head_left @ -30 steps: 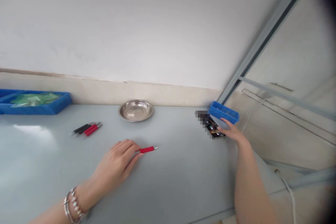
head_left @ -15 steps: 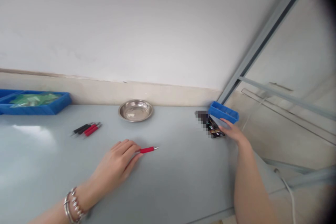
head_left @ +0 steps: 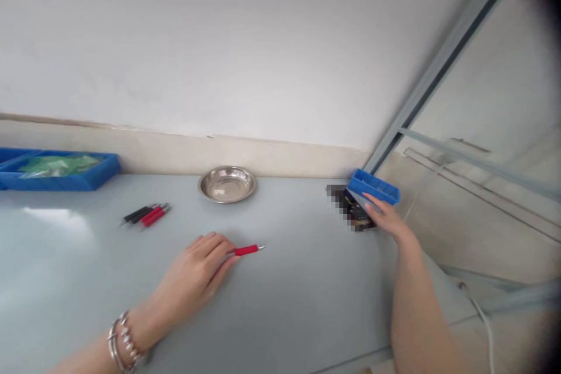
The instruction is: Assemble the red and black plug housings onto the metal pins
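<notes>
left hand (head_left: pixel 197 272) is laid palm down on the grey table (head_left: pixel 284 304), fingers loosely curled; its fingertips are set on the rear end of a red-handled tool (head_left: pixel 246 250). whether the tool is pinched or only touched cannot be told. the tool is lying flat near the table's middle, metal tip pointed right. a beaded bracelet (head_left: pixel 120 342) is worn on the left wrist.

right hand (head_left: pixel 385 219) is extended to the far right corner, fingers closed on the near wall of a small blue bin (head_left: pixel 373 187), which is tilted. a dark device (head_left: pixel 357 216), partly blurred, is seen just beside and below the bin.

noted behind: steel bowl (head_left: pixel 227 183), a cluster of red and black tools (head_left: pixel 146 214), blue tray (head_left: pixel 61 178) at far left
</notes>
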Available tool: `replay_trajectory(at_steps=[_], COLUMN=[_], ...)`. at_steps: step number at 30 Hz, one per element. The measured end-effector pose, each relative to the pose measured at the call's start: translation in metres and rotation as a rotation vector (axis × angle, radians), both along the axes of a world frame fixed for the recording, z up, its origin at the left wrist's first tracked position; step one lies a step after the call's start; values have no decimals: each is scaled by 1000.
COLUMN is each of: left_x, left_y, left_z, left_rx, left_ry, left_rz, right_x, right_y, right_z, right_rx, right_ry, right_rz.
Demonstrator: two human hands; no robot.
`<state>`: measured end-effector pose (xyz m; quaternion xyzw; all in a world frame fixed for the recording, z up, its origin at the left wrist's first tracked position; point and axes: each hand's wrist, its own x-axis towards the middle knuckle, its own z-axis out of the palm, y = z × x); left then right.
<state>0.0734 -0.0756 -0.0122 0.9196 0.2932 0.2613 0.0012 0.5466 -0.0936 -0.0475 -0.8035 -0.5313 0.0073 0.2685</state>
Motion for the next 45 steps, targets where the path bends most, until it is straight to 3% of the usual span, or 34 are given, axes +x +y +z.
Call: replay_trajectory(at_steps=[8, 25, 33, 45], left_x=[0, 1, 0, 1], left_y=[0, 1, -1, -3], left_z=[0, -4, -2, -3], left_rx=[-4, 4, -75, -130], left_ry=[3, -6, 1, -28], left_rz=[1, -9, -4, -26], right_x=[9, 2, -2, -9], right_y=[5, 12, 11, 11], right_z=[-5, -3, -1, 6], right_rx=[232, 327, 329, 362], right_ry=[78, 233, 279, 206], right_rz=[11, -69, -80, -76])
